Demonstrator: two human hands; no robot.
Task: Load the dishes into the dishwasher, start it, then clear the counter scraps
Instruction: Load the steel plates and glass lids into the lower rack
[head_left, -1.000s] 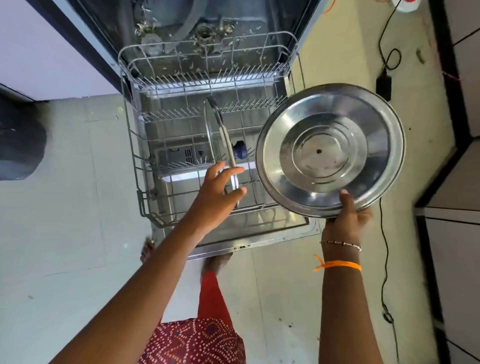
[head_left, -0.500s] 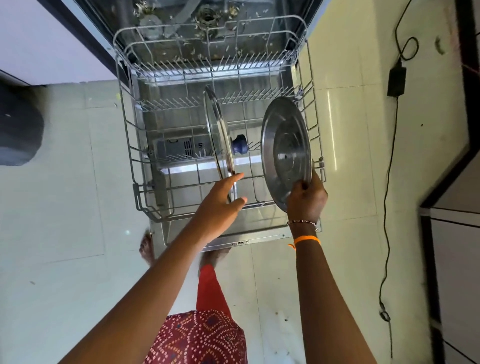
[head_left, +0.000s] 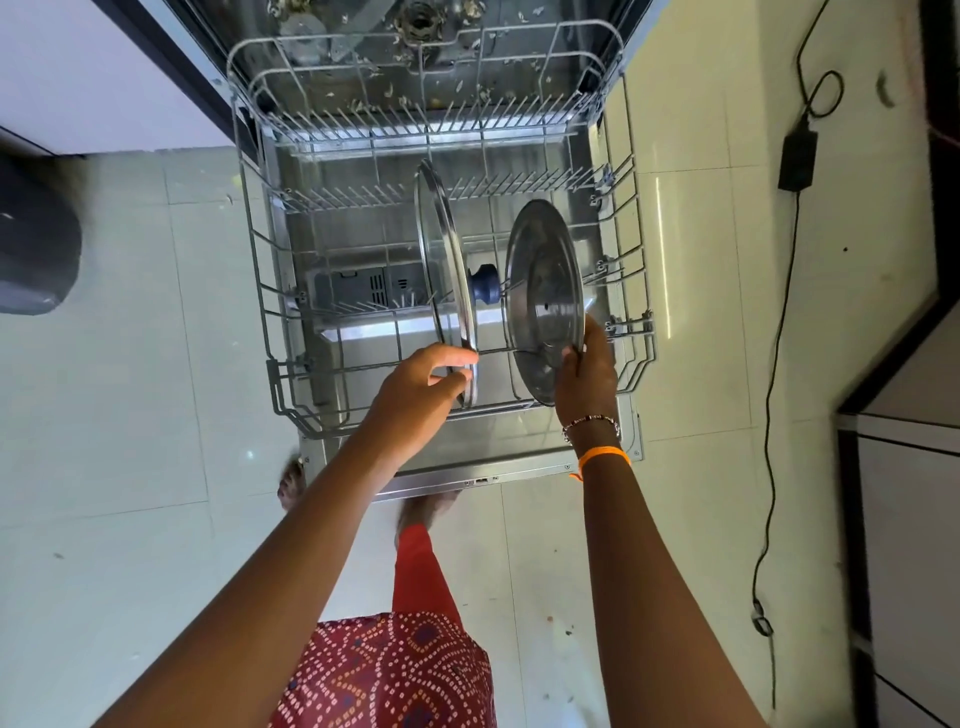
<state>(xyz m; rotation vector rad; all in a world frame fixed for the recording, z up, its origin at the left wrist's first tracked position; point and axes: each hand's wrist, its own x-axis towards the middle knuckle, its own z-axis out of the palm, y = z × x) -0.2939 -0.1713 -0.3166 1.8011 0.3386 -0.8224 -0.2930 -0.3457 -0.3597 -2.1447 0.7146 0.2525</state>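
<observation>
Head camera, looking steeply down: both bare arms reach forward over the pulled-out lower rack (head_left: 270, 332) of an open dishwasher. The left hand (head_left: 423, 387) has thumb and curled fingers pinching the near edge of a glass lid (head_left: 441, 260), which stands on edge among the rack's tines with its dark blue knob (head_left: 483, 283) pointing right. The right hand (head_left: 587, 379), with a beaded bracelet and an orange band (head_left: 602, 456) at the wrist, grips the near right rim of a steel lid (head_left: 543, 291), fingers wrapped over its edge. That lid also stands on edge, just right of the knob; whether its bottom already rests in the rack seems likely but is hard to tell. The knob sits between the two lids, close to both. The dishwasher's interior is cut off at the top of the frame, with scraps scattered on its floor. The rack's left half and far rows are open wire. The open door (head_left: 467, 467) juts toward the person's feet on the tiled floor (head_left: 130, 415). A black cable (head_left: 779, 312) runs down the right side
</observation>
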